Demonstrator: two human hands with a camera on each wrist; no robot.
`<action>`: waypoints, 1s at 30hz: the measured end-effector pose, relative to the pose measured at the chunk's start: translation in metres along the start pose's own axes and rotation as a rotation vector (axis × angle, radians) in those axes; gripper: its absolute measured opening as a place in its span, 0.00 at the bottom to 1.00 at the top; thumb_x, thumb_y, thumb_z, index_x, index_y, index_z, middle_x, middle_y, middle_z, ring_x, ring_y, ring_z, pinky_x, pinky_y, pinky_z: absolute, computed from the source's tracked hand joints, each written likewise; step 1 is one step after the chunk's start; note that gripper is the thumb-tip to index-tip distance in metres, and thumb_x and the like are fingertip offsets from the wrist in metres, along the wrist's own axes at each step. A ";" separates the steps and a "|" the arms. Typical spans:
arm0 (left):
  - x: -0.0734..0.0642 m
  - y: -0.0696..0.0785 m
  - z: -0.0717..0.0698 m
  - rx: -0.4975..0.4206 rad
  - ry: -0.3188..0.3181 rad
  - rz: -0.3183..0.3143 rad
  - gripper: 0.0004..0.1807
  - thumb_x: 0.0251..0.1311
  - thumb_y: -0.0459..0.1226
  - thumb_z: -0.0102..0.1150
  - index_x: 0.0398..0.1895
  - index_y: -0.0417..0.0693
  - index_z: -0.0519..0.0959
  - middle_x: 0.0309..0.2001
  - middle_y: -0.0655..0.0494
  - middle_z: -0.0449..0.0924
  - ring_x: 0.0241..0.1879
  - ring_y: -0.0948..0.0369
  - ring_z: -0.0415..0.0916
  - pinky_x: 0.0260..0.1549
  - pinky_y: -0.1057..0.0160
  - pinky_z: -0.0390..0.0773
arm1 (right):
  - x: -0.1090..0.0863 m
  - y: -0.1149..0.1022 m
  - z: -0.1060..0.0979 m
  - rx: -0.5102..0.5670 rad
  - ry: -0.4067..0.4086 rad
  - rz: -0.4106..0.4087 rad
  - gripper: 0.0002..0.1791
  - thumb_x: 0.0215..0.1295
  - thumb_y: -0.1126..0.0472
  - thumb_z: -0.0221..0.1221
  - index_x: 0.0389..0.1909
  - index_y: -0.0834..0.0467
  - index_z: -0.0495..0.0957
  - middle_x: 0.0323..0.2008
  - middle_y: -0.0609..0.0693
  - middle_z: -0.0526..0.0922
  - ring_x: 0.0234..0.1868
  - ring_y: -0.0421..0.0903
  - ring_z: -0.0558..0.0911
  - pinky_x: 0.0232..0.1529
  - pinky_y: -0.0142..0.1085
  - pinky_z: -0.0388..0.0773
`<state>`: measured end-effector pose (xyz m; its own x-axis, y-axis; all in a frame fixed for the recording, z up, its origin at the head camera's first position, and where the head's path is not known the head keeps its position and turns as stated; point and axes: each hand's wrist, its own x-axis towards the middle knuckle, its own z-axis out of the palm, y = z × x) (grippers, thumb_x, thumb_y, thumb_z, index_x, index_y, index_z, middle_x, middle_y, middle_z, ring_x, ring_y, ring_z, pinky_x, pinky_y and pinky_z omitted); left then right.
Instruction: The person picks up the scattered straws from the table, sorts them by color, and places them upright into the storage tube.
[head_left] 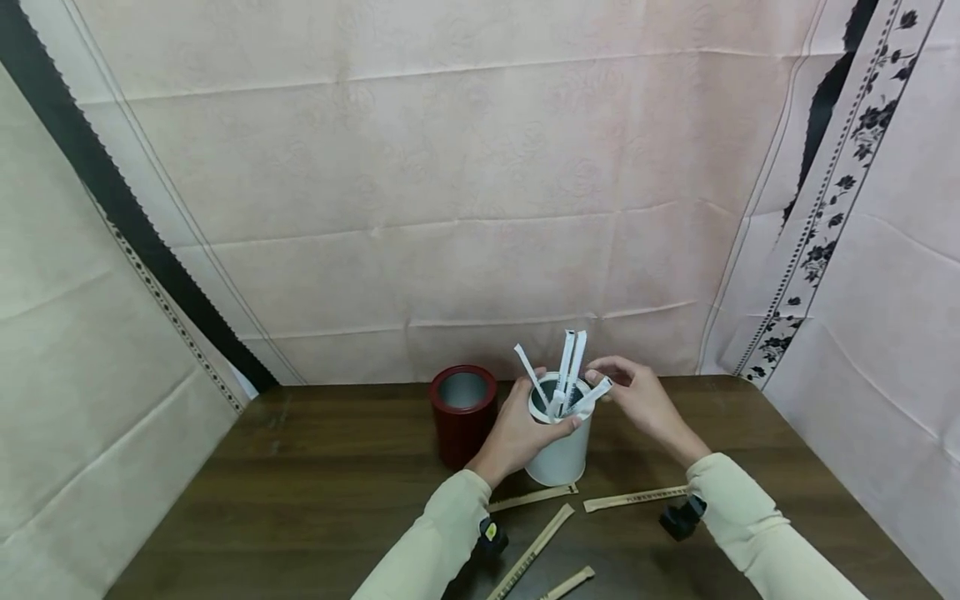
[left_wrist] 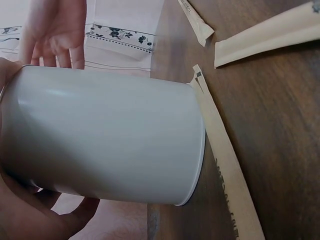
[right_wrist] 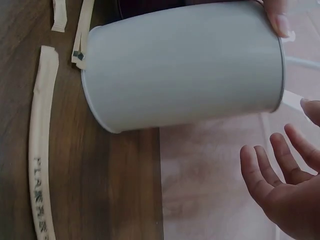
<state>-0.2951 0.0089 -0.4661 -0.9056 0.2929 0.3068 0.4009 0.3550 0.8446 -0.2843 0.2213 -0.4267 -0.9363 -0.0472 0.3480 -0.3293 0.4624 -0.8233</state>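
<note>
A white cylindrical canister (head_left: 562,454) stands on the table, with several slim white paper stick packets (head_left: 567,367) poking out of its open top. My left hand (head_left: 521,425) grips the canister around its upper part, thumb along the near rim. Its pale side (left_wrist: 107,130) fills much of the left wrist view. My right hand (head_left: 637,396) is just right of the rim, close to the white packet that leans that way. In the right wrist view the right hand (right_wrist: 292,185) has loosely bent, spread fingers, apart from the canister, with nothing between them.
A dark red canister (head_left: 463,437) with an open top stands left of the white one. Several narrow brown paper stick packets (head_left: 633,498) lie on the wooden table (head_left: 322,492) in front; one touches the white canister's base. Pale cloth (head_left: 450,167) hangs behind and at both sides.
</note>
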 end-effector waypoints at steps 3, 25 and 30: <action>0.000 0.001 0.001 -0.001 -0.009 0.007 0.51 0.47 0.58 0.74 0.73 0.52 0.61 0.62 0.58 0.69 0.56 0.61 0.70 0.55 0.54 0.73 | -0.007 0.003 -0.008 0.052 0.001 0.011 0.21 0.72 0.53 0.58 0.55 0.65 0.77 0.52 0.63 0.81 0.43 0.42 0.83 0.44 0.44 0.82; 0.001 0.005 0.007 0.181 -0.060 0.028 0.56 0.55 0.73 0.51 0.79 0.55 0.50 0.74 0.56 0.55 0.66 0.58 0.65 0.63 0.50 0.68 | -0.029 0.020 0.034 -0.092 -0.083 -0.193 0.53 0.55 0.54 0.74 0.76 0.58 0.54 0.74 0.62 0.54 0.73 0.62 0.56 0.66 0.62 0.57; 0.001 0.013 -0.006 0.222 -0.167 0.041 0.53 0.61 0.74 0.39 0.80 0.53 0.47 0.77 0.52 0.50 0.71 0.54 0.59 0.67 0.48 0.63 | -0.025 0.023 0.054 -0.119 0.054 -0.179 0.48 0.57 0.52 0.72 0.74 0.60 0.58 0.73 0.59 0.57 0.73 0.57 0.57 0.68 0.57 0.57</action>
<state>-0.2913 0.0088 -0.4523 -0.8601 0.4464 0.2467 0.4738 0.5201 0.7107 -0.2754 0.1858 -0.4783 -0.8553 -0.0916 0.5100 -0.4697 0.5525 -0.6885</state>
